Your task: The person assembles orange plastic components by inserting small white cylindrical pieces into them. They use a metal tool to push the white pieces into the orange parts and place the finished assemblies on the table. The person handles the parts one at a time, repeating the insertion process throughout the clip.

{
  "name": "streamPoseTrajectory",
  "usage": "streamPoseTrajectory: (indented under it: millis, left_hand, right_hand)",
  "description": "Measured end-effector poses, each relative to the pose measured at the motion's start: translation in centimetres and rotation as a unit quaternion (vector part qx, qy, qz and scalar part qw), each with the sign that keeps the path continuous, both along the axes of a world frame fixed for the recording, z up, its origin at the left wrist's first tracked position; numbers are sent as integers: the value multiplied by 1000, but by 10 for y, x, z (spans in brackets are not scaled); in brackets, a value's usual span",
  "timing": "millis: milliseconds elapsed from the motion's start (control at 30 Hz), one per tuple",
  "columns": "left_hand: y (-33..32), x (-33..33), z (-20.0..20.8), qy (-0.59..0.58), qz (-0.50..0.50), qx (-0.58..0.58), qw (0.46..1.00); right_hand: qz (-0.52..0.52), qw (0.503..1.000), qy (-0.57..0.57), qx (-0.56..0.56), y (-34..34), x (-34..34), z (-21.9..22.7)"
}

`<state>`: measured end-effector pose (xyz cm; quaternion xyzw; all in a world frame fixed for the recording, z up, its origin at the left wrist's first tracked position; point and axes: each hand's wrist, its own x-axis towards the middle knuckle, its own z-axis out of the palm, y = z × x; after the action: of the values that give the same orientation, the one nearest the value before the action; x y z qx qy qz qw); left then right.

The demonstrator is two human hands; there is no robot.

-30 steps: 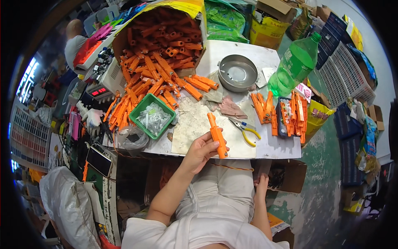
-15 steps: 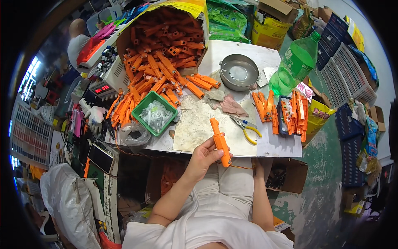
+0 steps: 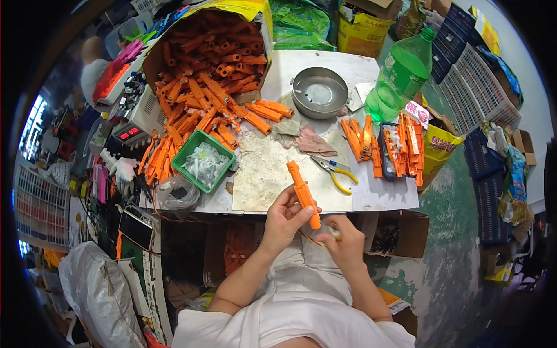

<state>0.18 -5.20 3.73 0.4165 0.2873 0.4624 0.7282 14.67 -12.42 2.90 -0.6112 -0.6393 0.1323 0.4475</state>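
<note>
Upright in my left hand [image 3: 281, 224] is a long orange plastic housing [image 3: 304, 196], gripped near its lower end by thumb and fingers. My right hand [image 3: 347, 245] is closed just right of that end, over my lap. A small pale piece [image 3: 335, 232], smeared by motion, shows at its fingertips; I cannot make out its kind. A thin orange-yellow wire [image 3: 313, 239] runs between the two hands. On the worktable beyond lie yellow-handled pliers [image 3: 342, 181]. A green tray [image 3: 231, 164] of small translucent plastic pieces stands to the left.
Orange housings [image 3: 214, 95] spill from a large box at the back left. A metal bowl [image 3: 307, 109], rags [image 3: 314, 142] and a green bottle [image 3: 400, 75] stand or lie farther back. A dark tray [image 3: 390, 169] with more housings sits near the table's right edge.
My right hand has risen from beside my right thigh to near the housing's lower end, with a small pale piece at its fingertips. My left hand still grips the housing.
</note>
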Motion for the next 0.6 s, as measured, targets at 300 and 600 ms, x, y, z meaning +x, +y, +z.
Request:
streamPoseTrajectory:
  millis: [300,600]
  left_hand:
    - [4,-6,-1,36,71,28,996]
    - [32,4,-24,203,156,219,941]
  right_hand:
    - [-12,994,-103,30,33,-24,2]
    - [-61,988,-130,60,57,-1,-8]
